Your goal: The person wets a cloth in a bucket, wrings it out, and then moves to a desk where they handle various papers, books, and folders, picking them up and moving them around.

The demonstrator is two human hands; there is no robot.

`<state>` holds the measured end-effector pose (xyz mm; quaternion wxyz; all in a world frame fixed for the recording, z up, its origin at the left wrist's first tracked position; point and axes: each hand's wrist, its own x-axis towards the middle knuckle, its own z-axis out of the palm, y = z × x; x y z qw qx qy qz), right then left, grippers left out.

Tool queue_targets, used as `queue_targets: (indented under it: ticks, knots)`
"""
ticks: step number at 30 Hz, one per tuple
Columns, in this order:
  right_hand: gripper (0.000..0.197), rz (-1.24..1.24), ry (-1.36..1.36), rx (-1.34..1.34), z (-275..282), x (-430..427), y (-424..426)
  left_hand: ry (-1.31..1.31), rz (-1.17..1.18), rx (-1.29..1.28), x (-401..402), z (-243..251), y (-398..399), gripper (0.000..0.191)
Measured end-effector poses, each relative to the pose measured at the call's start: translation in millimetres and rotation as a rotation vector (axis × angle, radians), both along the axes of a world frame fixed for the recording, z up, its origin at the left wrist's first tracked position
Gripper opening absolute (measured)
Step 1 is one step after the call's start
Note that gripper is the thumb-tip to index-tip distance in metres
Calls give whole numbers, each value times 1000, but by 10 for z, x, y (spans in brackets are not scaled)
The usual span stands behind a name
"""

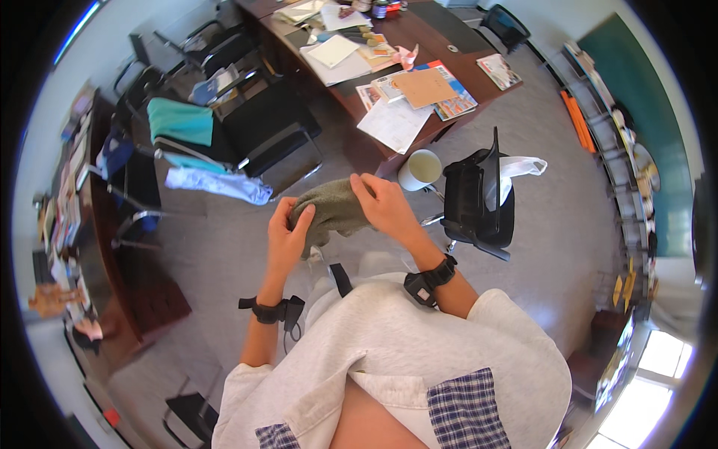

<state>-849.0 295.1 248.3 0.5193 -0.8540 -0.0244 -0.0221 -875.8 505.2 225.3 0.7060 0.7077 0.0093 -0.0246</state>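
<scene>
A grey-green cloth (pixel 335 207) is stretched between my two hands, above the floor and in front of my body. My left hand (pixel 287 231) grips its left end, with the thumb on top. At the other end, my right hand (pixel 387 203) pinches the upper right edge between thumb and fingers. The cloth's lower edge hangs loose and uneven, and its left corner droops below my left thumb. Black straps with small devices sit on both my wrists.
Ahead stands a dark wooden desk (pixel 477 42) bearing papers and magazines. A white bucket (pixel 420 170) and a black swivel chair (pixel 479 205) with a white plastic bag are beyond my right hand. To the left are a chair draped with a teal cloth (pixel 180 120) and a cluttered desk (pixel 134 292).
</scene>
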Motion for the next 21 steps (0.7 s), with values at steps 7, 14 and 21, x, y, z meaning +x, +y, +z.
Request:
queue_targets:
  ticks: [7,14,21]
  knots:
    - [44,93,-42,330,120,229,222,-131,-39,-26,1114,-89,95,20]
    - [52,-134,-185,75,-293,1105,266,362,-503,-554,1970,-5,-209,47]
    - [32,-255,-51,88,-689,1993,-177,293,-468,221,3083,-1011,65,39]
